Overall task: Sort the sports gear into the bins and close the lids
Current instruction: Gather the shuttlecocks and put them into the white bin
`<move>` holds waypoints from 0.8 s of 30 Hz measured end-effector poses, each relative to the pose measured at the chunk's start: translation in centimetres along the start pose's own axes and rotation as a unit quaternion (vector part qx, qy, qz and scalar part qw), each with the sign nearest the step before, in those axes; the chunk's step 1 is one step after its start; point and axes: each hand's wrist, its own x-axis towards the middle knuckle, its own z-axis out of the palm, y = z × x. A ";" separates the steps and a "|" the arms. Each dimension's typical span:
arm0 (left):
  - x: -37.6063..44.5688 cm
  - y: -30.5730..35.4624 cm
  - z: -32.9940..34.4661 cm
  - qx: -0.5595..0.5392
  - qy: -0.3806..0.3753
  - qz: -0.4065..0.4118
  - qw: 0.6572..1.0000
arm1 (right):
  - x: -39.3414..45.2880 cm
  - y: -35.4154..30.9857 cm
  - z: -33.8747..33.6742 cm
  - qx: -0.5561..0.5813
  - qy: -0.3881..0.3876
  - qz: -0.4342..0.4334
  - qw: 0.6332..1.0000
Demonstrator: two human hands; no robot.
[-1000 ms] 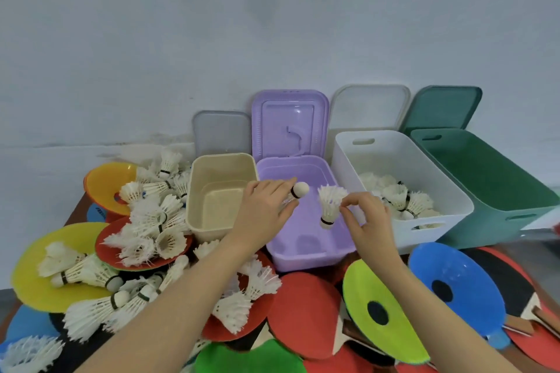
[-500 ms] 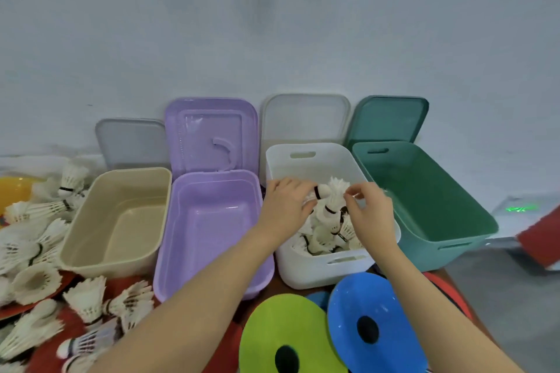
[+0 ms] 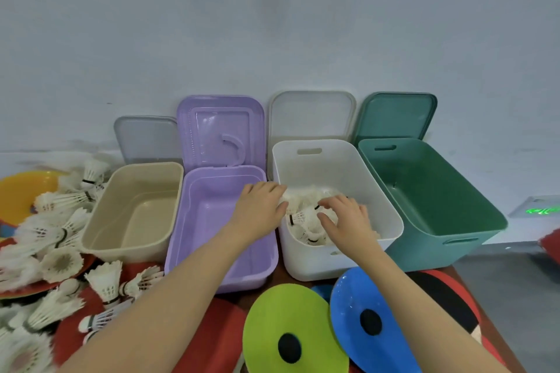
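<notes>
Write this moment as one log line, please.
phase: sorting | left hand: open over white bin | right hand: open over shuttlecocks | lids: open

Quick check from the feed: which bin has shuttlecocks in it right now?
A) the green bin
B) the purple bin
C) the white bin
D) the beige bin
C: the white bin holds a pile of shuttlecocks, with both hands over it; the beige bin, purple bin and green bin show bare insides.
</notes>
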 end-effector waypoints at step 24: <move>-26.4 -20.3 -5.4 -0.020 -0.065 -0.113 0.991 | -10.3 -24.5 14.3 0.102 -0.090 -0.121 0.983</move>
